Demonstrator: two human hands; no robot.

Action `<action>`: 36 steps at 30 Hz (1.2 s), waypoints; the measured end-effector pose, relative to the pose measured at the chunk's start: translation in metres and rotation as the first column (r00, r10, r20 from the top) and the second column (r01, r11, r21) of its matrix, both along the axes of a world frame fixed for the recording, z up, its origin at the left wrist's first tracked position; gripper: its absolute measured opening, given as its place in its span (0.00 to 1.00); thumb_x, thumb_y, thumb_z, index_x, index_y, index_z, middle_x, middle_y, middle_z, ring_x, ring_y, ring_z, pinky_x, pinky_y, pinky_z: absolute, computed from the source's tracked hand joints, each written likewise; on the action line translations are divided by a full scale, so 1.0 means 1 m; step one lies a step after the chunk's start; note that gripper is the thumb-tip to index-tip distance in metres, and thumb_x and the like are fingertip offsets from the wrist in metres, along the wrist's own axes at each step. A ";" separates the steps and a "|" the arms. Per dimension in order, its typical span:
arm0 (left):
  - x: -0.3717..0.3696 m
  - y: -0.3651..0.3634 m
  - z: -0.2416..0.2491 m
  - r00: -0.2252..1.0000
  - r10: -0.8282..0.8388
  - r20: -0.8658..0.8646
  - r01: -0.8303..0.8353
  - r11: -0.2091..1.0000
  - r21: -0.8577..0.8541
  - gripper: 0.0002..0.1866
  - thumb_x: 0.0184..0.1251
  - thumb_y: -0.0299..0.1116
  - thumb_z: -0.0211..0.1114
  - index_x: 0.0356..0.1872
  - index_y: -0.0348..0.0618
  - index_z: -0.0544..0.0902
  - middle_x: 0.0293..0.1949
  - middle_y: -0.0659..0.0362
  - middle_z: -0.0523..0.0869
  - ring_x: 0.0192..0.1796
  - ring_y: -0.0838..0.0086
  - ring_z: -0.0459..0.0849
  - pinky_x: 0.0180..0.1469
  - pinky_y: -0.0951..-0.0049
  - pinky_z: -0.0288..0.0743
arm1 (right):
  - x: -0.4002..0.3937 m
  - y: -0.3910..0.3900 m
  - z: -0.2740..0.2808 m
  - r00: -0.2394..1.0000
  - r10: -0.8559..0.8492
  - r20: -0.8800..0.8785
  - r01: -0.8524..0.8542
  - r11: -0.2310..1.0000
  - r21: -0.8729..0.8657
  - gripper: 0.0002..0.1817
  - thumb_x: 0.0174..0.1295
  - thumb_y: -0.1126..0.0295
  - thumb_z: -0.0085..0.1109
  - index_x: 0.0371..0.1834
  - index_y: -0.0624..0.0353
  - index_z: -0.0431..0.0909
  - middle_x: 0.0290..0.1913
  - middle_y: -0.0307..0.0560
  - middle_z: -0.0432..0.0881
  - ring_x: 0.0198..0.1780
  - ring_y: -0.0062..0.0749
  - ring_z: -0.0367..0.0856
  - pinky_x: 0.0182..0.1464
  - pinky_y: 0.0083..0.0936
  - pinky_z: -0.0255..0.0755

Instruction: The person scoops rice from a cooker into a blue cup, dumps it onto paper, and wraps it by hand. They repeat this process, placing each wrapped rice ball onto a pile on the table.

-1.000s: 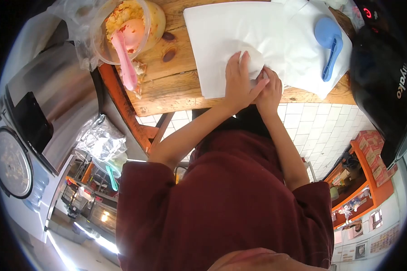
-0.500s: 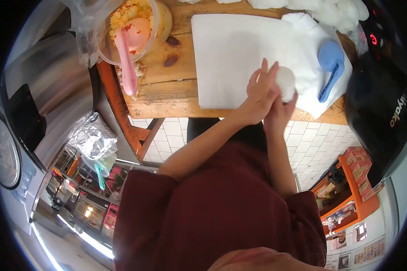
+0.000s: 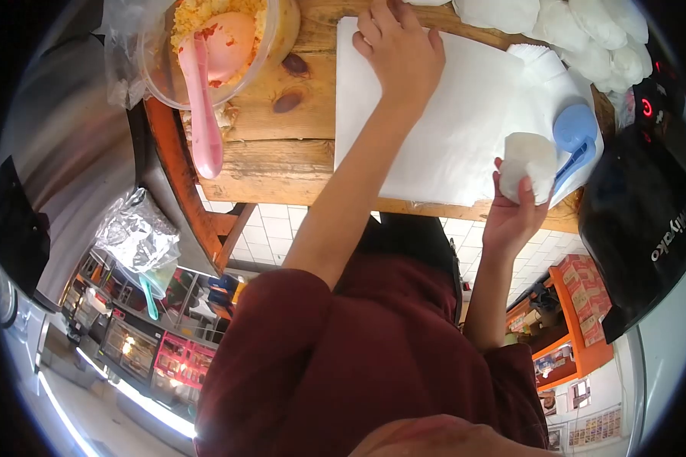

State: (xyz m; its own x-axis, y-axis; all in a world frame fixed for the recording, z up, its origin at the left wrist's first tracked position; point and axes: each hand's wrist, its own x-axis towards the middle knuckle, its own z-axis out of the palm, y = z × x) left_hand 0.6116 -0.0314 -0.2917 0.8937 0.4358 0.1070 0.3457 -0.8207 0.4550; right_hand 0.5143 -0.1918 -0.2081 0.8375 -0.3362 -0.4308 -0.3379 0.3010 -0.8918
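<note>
Fingers of the right hand [image 3: 514, 209] curl around a white wrapped ball [image 3: 530, 161], lifted just beside the blue scoop [image 3: 575, 137]. Well apart, the left hand [image 3: 399, 46] lies spread, palm down, on the white paper sheet [image 3: 450, 145] covering the tabletop [image 3: 282, 156].

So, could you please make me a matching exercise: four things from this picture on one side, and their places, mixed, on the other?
1 pink spoon
2 blue scoop
3 white bundle
4 left hand

a held in the right hand
b flat on the white paper
c in the clear bowl
d lying beside the black appliance

Pairs: 1-c, 2-d, 3-a, 4-b
</note>
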 end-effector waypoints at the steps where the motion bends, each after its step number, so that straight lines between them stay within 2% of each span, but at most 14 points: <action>1: -0.003 0.005 0.005 0.998 -0.044 0.053 0.034 0.983 0.179 0.17 0.59 0.30 0.64 0.49 0.37 0.77 0.45 0.50 0.80 0.49 0.64 0.79 0.51 0.58 0.66 | -0.003 0.002 0.001 1.000 -0.010 -0.030 0.010 1.000 0.001 0.31 0.59 0.75 0.59 0.64 0.64 0.57 0.54 0.61 0.72 0.46 0.53 0.82 0.45 0.34 0.80; 4: -0.017 0.032 -0.012 0.997 -0.082 0.002 0.081 0.995 0.051 0.21 0.57 0.32 0.64 0.52 0.36 0.76 0.44 0.49 0.79 0.49 0.64 0.78 0.50 0.55 0.62 | -0.009 -0.003 -0.001 0.997 0.053 -0.054 -0.054 0.998 -0.013 0.30 0.61 0.74 0.55 0.66 0.64 0.55 0.56 0.64 0.71 0.49 0.55 0.80 0.47 0.35 0.81; 5: -0.017 0.044 -0.012 0.997 -0.009 -0.075 -0.015 0.950 -0.312 0.22 0.59 0.33 0.63 0.56 0.40 0.75 0.48 0.51 0.79 0.52 0.63 0.77 0.57 0.49 0.59 | -0.010 -0.003 0.001 0.997 0.050 -0.058 -0.051 0.999 -0.014 0.30 0.61 0.74 0.56 0.65 0.64 0.56 0.55 0.63 0.71 0.49 0.55 0.81 0.46 0.34 0.81; 9: -0.012 0.036 -0.016 0.963 -0.221 0.152 0.245 0.955 -0.167 0.33 0.60 0.26 0.61 0.66 0.28 0.60 0.53 0.38 0.74 0.49 0.47 0.73 0.55 0.53 0.66 | -0.009 -0.002 0.002 0.998 0.048 -0.047 -0.048 0.999 -0.001 0.30 0.60 0.75 0.56 0.65 0.63 0.56 0.55 0.62 0.72 0.48 0.54 0.81 0.45 0.34 0.81; 11: -0.004 0.018 -0.038 0.923 -0.153 0.353 0.231 0.955 -0.189 0.22 0.60 0.32 0.63 0.58 0.46 0.74 0.50 0.58 0.81 0.51 0.66 0.79 0.65 0.45 0.53 | -0.006 -0.002 -0.002 0.997 0.020 -0.073 -0.017 0.999 0.038 0.32 0.57 0.78 0.59 0.65 0.63 0.56 0.54 0.59 0.72 0.46 0.51 0.82 0.44 0.35 0.80; 12: -0.002 0.019 -0.034 0.910 -0.157 0.383 0.245 0.950 -0.192 0.22 0.60 0.32 0.63 0.58 0.46 0.74 0.50 0.58 0.81 0.51 0.66 0.79 0.65 0.45 0.53 | -0.003 -0.003 -0.002 0.997 0.039 -0.072 -0.035 0.998 0.052 0.34 0.56 0.79 0.61 0.65 0.62 0.55 0.54 0.57 0.72 0.50 0.49 0.79 0.44 0.36 0.80; 15: -0.023 0.042 -0.009 0.939 -0.316 0.138 0.338 0.921 -0.191 0.22 0.60 0.29 0.63 0.58 0.47 0.76 0.38 0.61 0.84 0.46 0.68 0.80 0.71 0.48 0.45 | 0.022 -0.007 0.002 0.999 0.041 -0.017 -0.041 0.999 0.007 0.35 0.54 0.77 0.65 0.64 0.64 0.58 0.55 0.55 0.72 0.54 0.42 0.76 0.48 0.32 0.78; 16: -0.033 0.047 0.000 0.927 -0.353 0.127 0.373 0.905 -0.205 0.21 0.59 0.30 0.65 0.56 0.50 0.78 0.33 0.64 0.84 0.44 0.71 0.81 0.71 0.50 0.45 | 0.039 -0.013 0.002 0.995 0.084 0.045 -0.076 0.984 -0.159 0.35 0.53 0.76 0.67 0.63 0.65 0.60 0.55 0.53 0.72 0.55 0.38 0.74 0.50 0.30 0.77; 20: -0.088 0.056 0.013 0.914 -0.399 0.073 0.401 0.862 -0.312 0.17 0.60 0.30 0.66 0.51 0.49 0.81 0.23 0.65 0.81 0.35 0.73 0.80 0.65 0.52 0.60 | 0.128 -0.017 0.033 0.927 0.264 0.268 -0.079 0.833 -0.548 0.33 0.50 0.72 0.73 0.58 0.68 0.67 0.55 0.51 0.73 0.54 0.30 0.73 0.55 0.24 0.71; 26: -0.189 0.058 0.026 0.921 -0.389 -0.002 0.321 0.762 -0.562 0.21 0.64 0.25 0.57 0.60 0.39 0.73 0.40 0.55 0.85 0.44 0.57 0.81 0.52 0.62 0.73 | 0.259 -0.003 0.086 0.784 0.401 0.474 -0.143 0.860 -0.490 0.31 0.49 0.69 0.74 0.55 0.66 0.70 0.49 0.48 0.77 0.47 0.31 0.78 0.52 0.24 0.73; 28: -0.215 0.062 0.043 0.915 -0.349 -0.203 0.152 0.762 -0.629 0.21 0.63 0.24 0.57 0.59 0.39 0.73 0.43 0.53 0.85 0.47 0.56 0.81 0.51 0.63 0.74 | 0.284 0.011 0.084 0.593 0.574 0.565 -0.249 0.798 -0.549 0.28 0.49 0.68 0.74 0.52 0.61 0.72 0.46 0.45 0.78 0.45 0.28 0.78 0.48 0.23 0.74; 29: -0.230 0.066 0.045 0.911 -0.365 -0.192 0.171 0.757 -0.631 0.20 0.63 0.25 0.57 0.58 0.39 0.73 0.43 0.52 0.85 0.46 0.55 0.81 0.51 0.62 0.74 | 0.289 0.024 0.086 0.594 0.662 0.457 -0.176 0.661 -0.729 0.26 0.49 0.66 0.73 0.50 0.59 0.72 0.42 0.43 0.78 0.43 0.24 0.78 0.43 0.22 0.73; 34: -0.263 0.087 0.057 0.911 -0.349 -0.220 0.166 0.799 -0.578 0.19 0.62 0.26 0.61 0.55 0.38 0.76 0.41 0.50 0.85 0.45 0.57 0.84 0.49 0.64 0.76 | 0.318 0.097 0.033 0.590 0.799 0.120 -0.228 0.307 -0.924 0.24 0.56 0.56 0.66 0.52 0.58 0.77 0.44 0.61 0.80 0.46 0.54 0.79 0.50 0.39 0.72; 36: -0.268 0.096 0.062 0.903 -0.292 -0.315 0.079 0.834 -0.546 0.18 0.62 0.26 0.62 0.54 0.38 0.77 0.40 0.49 0.85 0.44 0.59 0.84 0.48 0.64 0.76 | 0.301 0.113 0.043 0.654 0.740 0.156 -0.131 0.314 -0.940 0.24 0.57 0.56 0.65 0.54 0.55 0.78 0.47 0.60 0.78 0.48 0.53 0.78 0.50 0.40 0.72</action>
State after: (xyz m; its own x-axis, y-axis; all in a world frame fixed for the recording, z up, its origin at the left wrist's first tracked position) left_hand 0.3435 0.0643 -0.2296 0.8868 0.1522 -0.4363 0.4390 -0.5722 0.6927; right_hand 0.8158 -0.0786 -0.1648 0.9127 0.2579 0.3169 0.4040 -0.6860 -0.6052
